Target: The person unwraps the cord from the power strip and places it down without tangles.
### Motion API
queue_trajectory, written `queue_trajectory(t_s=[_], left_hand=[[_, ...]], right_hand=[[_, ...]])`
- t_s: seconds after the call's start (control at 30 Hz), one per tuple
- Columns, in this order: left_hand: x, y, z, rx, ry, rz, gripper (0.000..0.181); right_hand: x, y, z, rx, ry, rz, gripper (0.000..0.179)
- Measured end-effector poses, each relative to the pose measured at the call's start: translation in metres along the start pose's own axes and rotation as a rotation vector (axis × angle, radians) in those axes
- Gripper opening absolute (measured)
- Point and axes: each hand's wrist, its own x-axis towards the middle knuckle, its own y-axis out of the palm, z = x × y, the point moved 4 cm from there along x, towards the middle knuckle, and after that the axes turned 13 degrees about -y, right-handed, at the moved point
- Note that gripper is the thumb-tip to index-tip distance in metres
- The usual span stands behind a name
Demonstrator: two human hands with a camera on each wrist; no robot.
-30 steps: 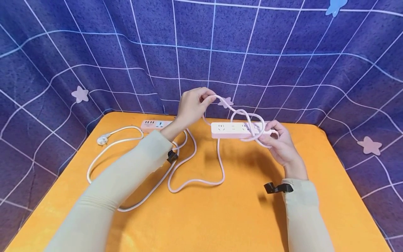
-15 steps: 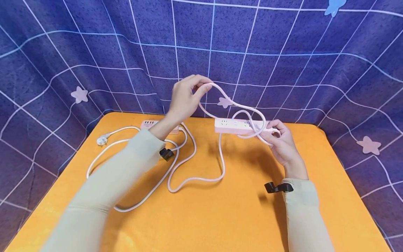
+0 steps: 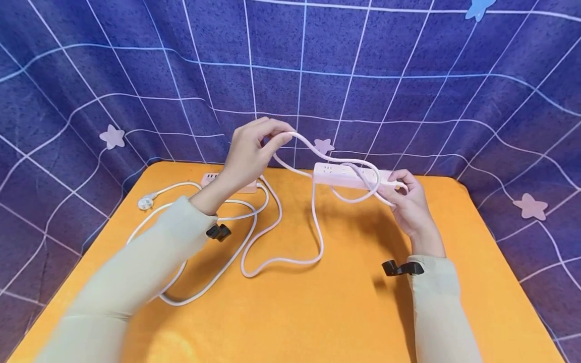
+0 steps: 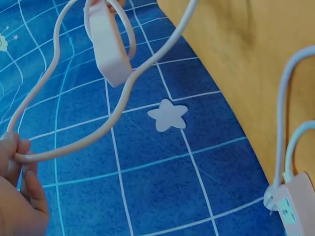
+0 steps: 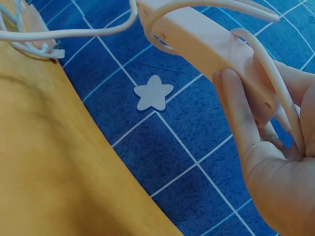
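Note:
Above the back of the table, my right hand (image 3: 410, 209) grips a pale pink power strip (image 3: 336, 175) by its right end, with sockets showing on the upper side. In the right wrist view the fingers lie along the strip (image 5: 211, 46) and its cord curves past the palm. My left hand (image 3: 254, 148), raised left of the strip, pinches the cord (image 4: 78, 146) between thumb and fingers. From there the cord arcs over to a loose loop around the strip's right part. Another stretch drops behind the strip's left end to the table.
A second pink power strip (image 3: 247, 188) lies at the table's back left, partly behind my left forearm. Its white cord (image 3: 218, 275) spreads in loops, near a plug (image 3: 146, 202). The orange table (image 3: 317, 312) ends against a blue grid-patterned curtain (image 3: 272, 45).
My left hand has moved left with the cord, rising first and then lowering somewhat. The loop around the held strip has loosened and widened, while my right hand has stayed nearly in place.

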Motion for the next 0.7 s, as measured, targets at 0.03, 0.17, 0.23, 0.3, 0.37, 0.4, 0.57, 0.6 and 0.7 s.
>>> queue_trajectory(t_s=[0.03,0.17,0.23,0.3,0.37,0.4,0.57,0.6,0.7], left_hand=[[-0.002,-0.002,0.001,0.005,0.006,0.004,0.015],[-0.008,-0.006,0.008,0.016,0.028,0.022,0.013],[-0.012,-0.008,0.012,0.012,0.038,0.038,0.012],[-0.015,-0.009,0.016,0.005,0.049,0.062,0.011],[-0.019,-0.010,0.020,-0.009,0.065,0.101,0.010],[-0.021,-0.010,0.022,-0.015,0.074,0.124,0.010],[-0.028,-0.010,0.033,-0.005,0.108,0.258,0.014],[-0.029,-0.010,0.036,0.007,0.110,0.284,0.014],[-0.034,-0.010,0.041,0.048,0.119,0.375,0.015]], right_hand=[[0.001,0.000,0.000,0.000,-0.004,-0.005,0.033],[0.002,-0.002,0.001,-0.009,-0.010,-0.021,0.034],[0.002,-0.002,0.001,-0.009,-0.010,-0.028,0.035],[0.002,-0.003,0.001,-0.011,-0.011,-0.035,0.035],[0.002,-0.003,0.002,-0.011,-0.014,-0.040,0.034],[0.003,-0.003,0.002,-0.013,-0.016,-0.043,0.034],[0.003,-0.003,0.002,-0.031,-0.019,-0.054,0.034],[0.003,-0.003,0.002,-0.033,-0.019,-0.056,0.034],[0.002,-0.004,0.002,-0.033,-0.020,-0.058,0.034]])
